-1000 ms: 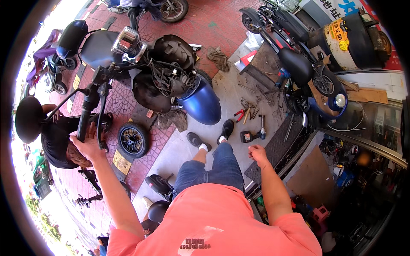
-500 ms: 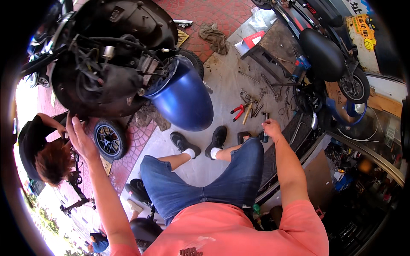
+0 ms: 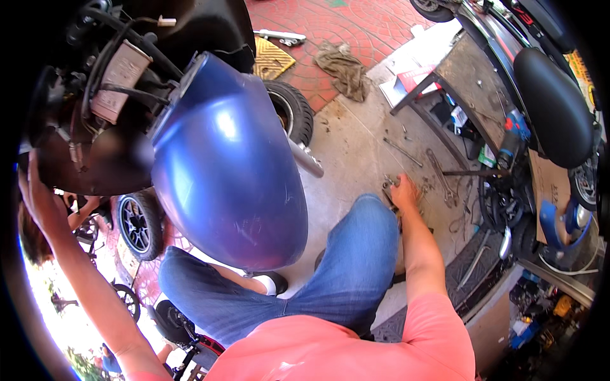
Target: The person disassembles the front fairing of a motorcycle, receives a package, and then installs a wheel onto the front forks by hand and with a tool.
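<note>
In front of me is a tilted scooter body with a smooth blue fender [image 3: 235, 165] and a dark shell [image 3: 95, 168] full of cables. My left hand [image 3: 39, 193] reaches up at the far left, its fingers stretched along the shell's outer edge. Down at the floor on the right, my right hand [image 3: 405, 192] has its fingers curled beside small metal pieces [image 3: 387, 183]. Whatever sits between those fingers is too small to name. A wrench [image 3: 441, 174] and a thin metal rod [image 3: 403, 152] lie just beyond that hand.
Loose wheels stand at left [image 3: 138, 225] and behind the fender [image 3: 289, 114]. A worn low bench [image 3: 470, 76] with a blue cordless drill [image 3: 513, 136] by it is at right, near a scooter seat [image 3: 551, 108]. A brown rag [image 3: 343, 68] lies farther off. Another person is partly visible at far left.
The view has shifted closer to the blue fender. My left hand has come up against the shell's edge. My right hand has left the dark tool and moved farther out to the small metal pieces.
</note>
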`<state>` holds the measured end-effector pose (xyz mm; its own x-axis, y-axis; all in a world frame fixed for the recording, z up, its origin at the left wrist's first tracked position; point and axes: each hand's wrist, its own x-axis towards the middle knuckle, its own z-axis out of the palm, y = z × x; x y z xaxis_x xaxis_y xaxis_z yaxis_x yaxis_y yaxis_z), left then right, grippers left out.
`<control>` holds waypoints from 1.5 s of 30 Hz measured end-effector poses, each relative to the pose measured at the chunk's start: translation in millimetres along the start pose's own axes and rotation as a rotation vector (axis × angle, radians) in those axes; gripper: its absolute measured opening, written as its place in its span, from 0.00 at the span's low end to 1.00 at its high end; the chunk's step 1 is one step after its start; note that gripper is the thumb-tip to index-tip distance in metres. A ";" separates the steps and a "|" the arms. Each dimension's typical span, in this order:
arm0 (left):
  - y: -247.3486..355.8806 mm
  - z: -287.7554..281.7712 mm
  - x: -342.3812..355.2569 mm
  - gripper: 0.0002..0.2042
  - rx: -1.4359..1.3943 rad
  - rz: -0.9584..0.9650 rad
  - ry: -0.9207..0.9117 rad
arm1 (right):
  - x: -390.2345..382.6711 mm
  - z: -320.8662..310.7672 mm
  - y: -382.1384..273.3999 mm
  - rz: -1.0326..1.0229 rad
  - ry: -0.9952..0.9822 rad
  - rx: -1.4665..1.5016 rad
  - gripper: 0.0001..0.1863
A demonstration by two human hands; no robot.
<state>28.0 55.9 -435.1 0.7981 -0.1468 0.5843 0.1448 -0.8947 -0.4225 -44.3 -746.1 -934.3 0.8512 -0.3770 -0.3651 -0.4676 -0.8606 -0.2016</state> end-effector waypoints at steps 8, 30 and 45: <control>56.7 -42.8 7.2 0.26 -0.335 -0.335 -0.014 | 27.8 32.7 5.1 -0.079 -0.029 0.106 0.14; 122.5 -76.4 33.5 0.39 -0.730 -0.569 0.157 | -31.3 -280.7 -297.0 -0.755 -0.440 1.862 0.12; 165.5 -152.6 162.5 0.18 -2.116 -0.870 -0.021 | -90.7 -334.4 -383.7 -0.777 -0.862 1.921 0.13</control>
<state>92.5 -180.4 -304.3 0.9121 0.3811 0.1508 -0.2594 0.2521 0.9323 137.6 -496.1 -519.9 0.9011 0.4168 0.1197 -0.2552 0.7328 -0.6308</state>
